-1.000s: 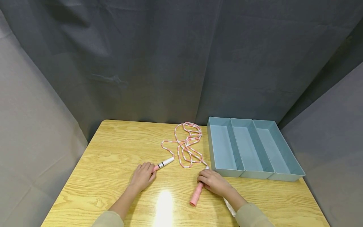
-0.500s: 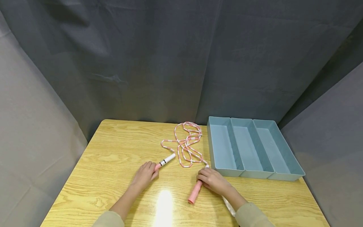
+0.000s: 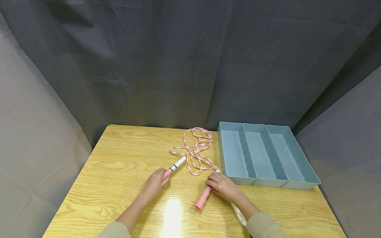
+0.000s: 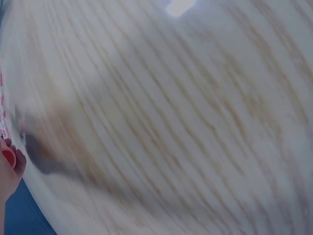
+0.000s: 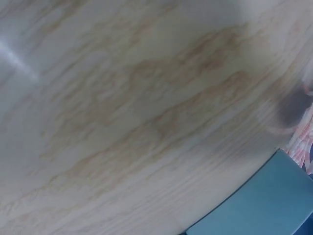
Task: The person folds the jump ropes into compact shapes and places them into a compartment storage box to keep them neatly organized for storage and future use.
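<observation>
A pink-and-white beaded jump rope point(image 3: 190, 147) lies in loose loops on the wooden table, beside the blue tray. Its left handle point(image 3: 178, 163), white at the tip and pink lower down, is gripped by my left hand point(image 3: 155, 183), tip pointing toward the rope's loops. My right hand point(image 3: 223, 186) holds the other handle point(image 3: 203, 198) from above; the pink flared end sticks out toward the front and the white end shows beyond the fingers. In the left wrist view only part of a hand point(image 4: 11, 169) appears around a red handle end.
A pale blue tray point(image 3: 269, 183) with three long compartments stands at the table's right, just beyond my right hand. Something whitish point(image 3: 239, 215) lies partly under the right forearm. Bare wood table point(image 3: 119, 165) extends to the left, and a dark curtain point(image 3: 148, 66) hangs behind.
My left hand has moved slightly away and rightward, bringing its handle tip closer to the rope loops. The right hand has edged away too, its handle's flared end shifting left.
</observation>
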`<state>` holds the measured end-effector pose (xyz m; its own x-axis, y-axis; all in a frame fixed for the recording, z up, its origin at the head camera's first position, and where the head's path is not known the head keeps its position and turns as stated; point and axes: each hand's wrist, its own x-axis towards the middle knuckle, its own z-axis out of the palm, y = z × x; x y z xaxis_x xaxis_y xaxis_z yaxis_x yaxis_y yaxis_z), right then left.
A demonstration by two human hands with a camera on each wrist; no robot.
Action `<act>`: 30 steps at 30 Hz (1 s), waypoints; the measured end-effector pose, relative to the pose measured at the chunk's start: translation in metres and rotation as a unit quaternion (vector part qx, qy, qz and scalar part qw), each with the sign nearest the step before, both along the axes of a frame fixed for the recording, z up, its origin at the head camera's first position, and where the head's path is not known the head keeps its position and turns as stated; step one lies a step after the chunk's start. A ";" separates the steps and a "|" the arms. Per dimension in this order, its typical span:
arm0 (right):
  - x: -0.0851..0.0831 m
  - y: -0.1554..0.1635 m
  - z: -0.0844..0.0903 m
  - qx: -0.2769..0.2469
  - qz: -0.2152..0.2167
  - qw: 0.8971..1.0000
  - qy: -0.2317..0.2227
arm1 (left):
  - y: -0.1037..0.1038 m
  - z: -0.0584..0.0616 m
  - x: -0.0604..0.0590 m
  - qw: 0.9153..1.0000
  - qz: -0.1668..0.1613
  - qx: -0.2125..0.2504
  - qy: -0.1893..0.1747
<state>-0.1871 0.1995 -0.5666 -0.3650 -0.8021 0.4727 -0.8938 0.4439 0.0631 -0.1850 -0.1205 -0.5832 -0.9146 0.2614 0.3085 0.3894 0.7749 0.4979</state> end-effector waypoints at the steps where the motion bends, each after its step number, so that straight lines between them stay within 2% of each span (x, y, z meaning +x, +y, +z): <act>1: 0.000 0.000 0.000 -0.002 0.001 1.000 0.004 | 0.001 0.000 0.000 1.000 0.003 0.020 -0.015; 4: -0.002 -0.001 0.002 -0.008 0.004 1.000 0.014 | 0.005 0.001 -0.001 0.995 0.000 0.079 -0.055; 7: -0.003 -0.002 0.003 -0.013 0.003 1.000 0.017 | 0.009 0.004 0.000 0.985 -0.005 0.139 -0.104; 10: -0.004 -0.003 0.005 -0.020 0.004 1.000 0.018 | 0.012 0.007 0.001 0.962 -0.007 0.211 -0.172; 12: -0.004 -0.004 0.007 -0.024 0.003 1.000 0.016 | 0.015 0.008 0.001 0.939 -0.010 0.267 -0.217; 14: -0.005 -0.005 0.009 -0.026 0.002 0.999 0.018 | 0.016 0.008 0.001 0.911 -0.014 0.321 -0.258; 16: -0.005 -0.006 0.010 -0.029 0.003 0.999 0.021 | 0.018 0.008 0.000 0.887 -0.018 0.360 -0.289; 17: -0.006 -0.007 0.011 -0.030 0.002 0.999 0.024 | 0.019 0.008 0.000 0.876 -0.018 0.376 -0.303; 19: -0.006 -0.008 0.012 -0.035 0.005 0.999 0.029 | 0.021 0.009 -0.001 0.859 -0.015 0.395 -0.325; 22: -0.007 -0.011 0.015 -0.046 0.008 0.998 0.029 | 0.025 0.012 0.000 0.842 -0.016 0.412 -0.348; 27: -0.008 -0.015 0.017 -0.063 0.017 0.997 0.035 | 0.030 0.017 0.004 0.823 -0.032 0.428 -0.372; 30: -0.008 -0.019 0.019 -0.073 0.022 0.996 0.036 | 0.034 0.020 0.007 0.811 -0.052 0.440 -0.382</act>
<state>-0.1948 0.1806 -0.5477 -0.2924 -0.7365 0.6100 -0.9078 0.4144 0.0652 -0.1784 -0.0868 -0.5633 -0.9136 0.3353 -0.2302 -0.2539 -0.0282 0.9668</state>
